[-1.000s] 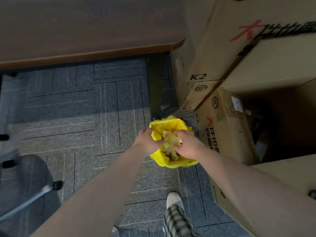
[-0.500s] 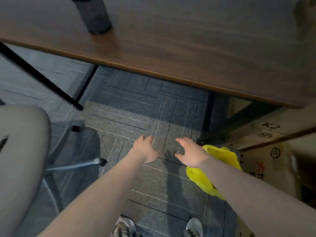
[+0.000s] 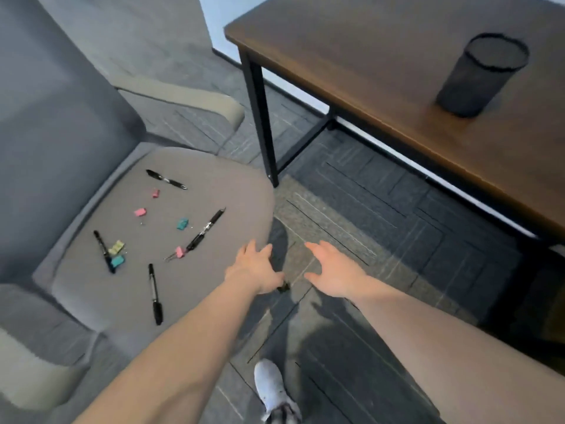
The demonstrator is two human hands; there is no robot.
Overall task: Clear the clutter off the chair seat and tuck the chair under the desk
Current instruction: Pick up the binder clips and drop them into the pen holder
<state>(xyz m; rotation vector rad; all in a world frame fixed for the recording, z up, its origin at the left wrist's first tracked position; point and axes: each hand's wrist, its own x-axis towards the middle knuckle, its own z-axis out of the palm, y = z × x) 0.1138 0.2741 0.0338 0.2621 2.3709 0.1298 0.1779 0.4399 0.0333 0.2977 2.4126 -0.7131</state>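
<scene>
The grey chair (image 3: 91, 301) stands at the left, its seat strewn with several black pens, such as one (image 3: 155, 293) near the front edge, and several small binder clips in pink (image 3: 140, 212), teal (image 3: 182, 224) and yellow (image 3: 116, 247). The brown desk (image 3: 382, 87) with black legs is at the upper right. My left hand (image 3: 252, 267) hovers over the seat's right front edge, fingers apart and empty. My right hand (image 3: 333, 269) is beside it over the carpet, also open and empty.
A black mesh pen cup (image 3: 480, 75) stands on the desk. Grey carpet tiles (image 3: 382, 215) stretch between chair and desk. The chair's padded armrests (image 3: 180, 94) flank the seat. My white shoe (image 3: 270, 390) is at the bottom.
Both hands let go of the yellow bag with its crumpled contents, which has left the view. My head turned left from the cardboard boxes toward the chair seat and desk.
</scene>
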